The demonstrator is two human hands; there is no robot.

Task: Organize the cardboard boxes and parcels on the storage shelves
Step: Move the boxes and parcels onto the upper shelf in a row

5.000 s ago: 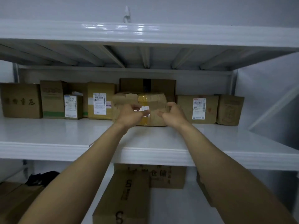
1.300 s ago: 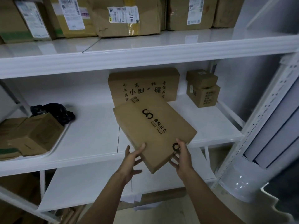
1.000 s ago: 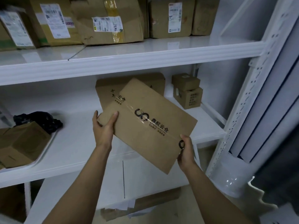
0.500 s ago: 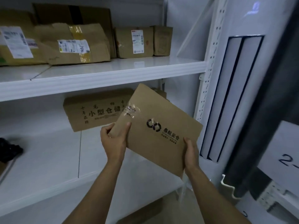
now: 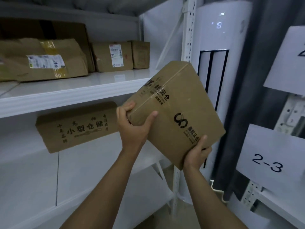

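White storage shelving, marked by its perforated upright post (image 5: 189, 38): I hold the flat printed carton (image 5: 178, 113) tilted across the post, higher than half a second ago, its top corner now level with the upper shelf (image 5: 99, 83) left of the post. My left hand (image 5: 132, 126) wraps the carton's left corner; my right hand (image 5: 196, 152) clasps its bottom corner.
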